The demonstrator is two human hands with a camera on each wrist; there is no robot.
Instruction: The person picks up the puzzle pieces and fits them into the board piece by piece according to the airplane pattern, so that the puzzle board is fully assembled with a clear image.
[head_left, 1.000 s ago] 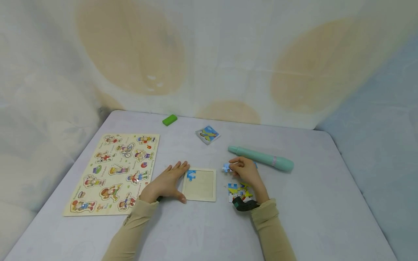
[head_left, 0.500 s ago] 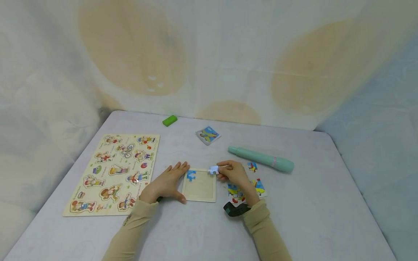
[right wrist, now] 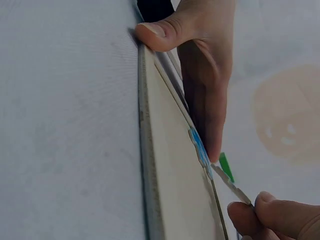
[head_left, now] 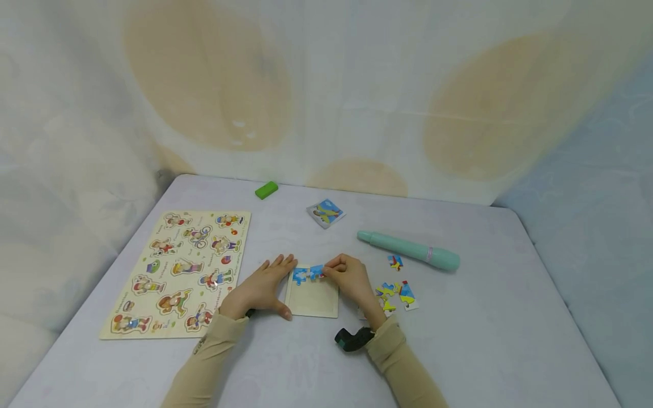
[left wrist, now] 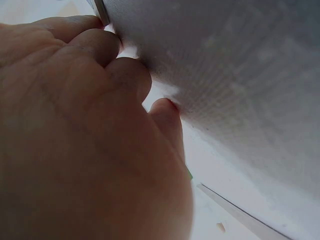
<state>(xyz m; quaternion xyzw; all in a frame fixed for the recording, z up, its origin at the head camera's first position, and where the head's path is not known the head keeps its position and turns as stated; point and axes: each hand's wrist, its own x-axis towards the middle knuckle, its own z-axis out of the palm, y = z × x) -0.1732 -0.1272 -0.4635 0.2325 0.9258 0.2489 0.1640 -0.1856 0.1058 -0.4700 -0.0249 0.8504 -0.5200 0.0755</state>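
In the head view a small square wooden puzzle tray (head_left: pixel 316 300) lies on the table, with one blue jigsaw piece (head_left: pixel 299 275) in its far left corner. My left hand (head_left: pixel 257 288) lies spread along the tray's left side, the thumb near its front left corner. Thumb and fingers of my right hand (head_left: pixel 352 279) pinch a second blue jigsaw piece (head_left: pixel 316 272) by its right edge. In the right wrist view this pinched piece (right wrist: pixel 232 184) is tilted over the tray's far edge, close beside the placed piece (right wrist: pixel 200 150). The left wrist view shows mostly the back of the left hand (left wrist: pixel 95 125).
Several loose jigsaw pieces (head_left: pixel 407 294) lie right of the tray, partly behind the right wrist. Beyond them is a teal tube (head_left: pixel 408 249). A picture card (head_left: pixel 325 213) and a green block (head_left: pixel 266 190) lie farther back. A large figure puzzle board (head_left: pixel 168 334) fills the left.
My right hand has moved left from the loose pieces to the tray's far edge, bringing the pinched jigsaw piece beside the placed one. The left hand has stayed put.
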